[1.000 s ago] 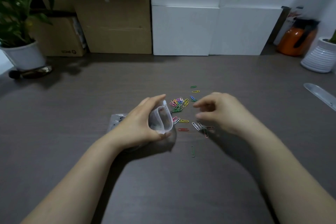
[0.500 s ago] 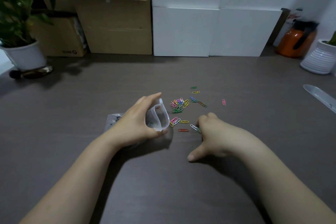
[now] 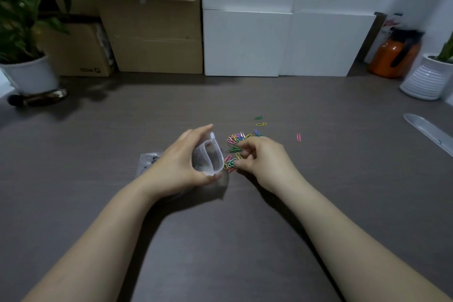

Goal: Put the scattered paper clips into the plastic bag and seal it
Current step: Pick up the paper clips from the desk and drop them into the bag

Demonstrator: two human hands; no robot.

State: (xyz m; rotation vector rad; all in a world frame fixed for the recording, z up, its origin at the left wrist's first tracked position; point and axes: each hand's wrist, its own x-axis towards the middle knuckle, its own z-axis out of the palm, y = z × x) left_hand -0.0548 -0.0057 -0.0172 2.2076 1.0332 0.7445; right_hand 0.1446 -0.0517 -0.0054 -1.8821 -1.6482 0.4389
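Note:
My left hand (image 3: 180,162) grips a clear plastic bag (image 3: 210,157), holding its mouth open toward the right. Just right of the mouth, my right hand (image 3: 263,157) pinches a small bunch of coloured paper clips (image 3: 231,164) between thumb and fingers. Behind that hand a pile of coloured clips (image 3: 236,138) lies on the dark table (image 3: 318,179). A green clip (image 3: 258,117) and a yellow clip (image 3: 261,124) lie farther back, and a single pink clip (image 3: 298,137) lies off to the right.
Cardboard boxes (image 3: 152,32) and white boxes (image 3: 282,41) line the back. A potted plant (image 3: 27,73) stands far left; an orange jug (image 3: 394,54) and a ribbed white pot (image 3: 427,78) stand far right. A clear ruler (image 3: 429,130) lies at the right edge.
My right hand swept clips off the table in front of the bag, gathered them, and moved up to the bag's mouth with them pinched. My left hand kept the bag open in place.

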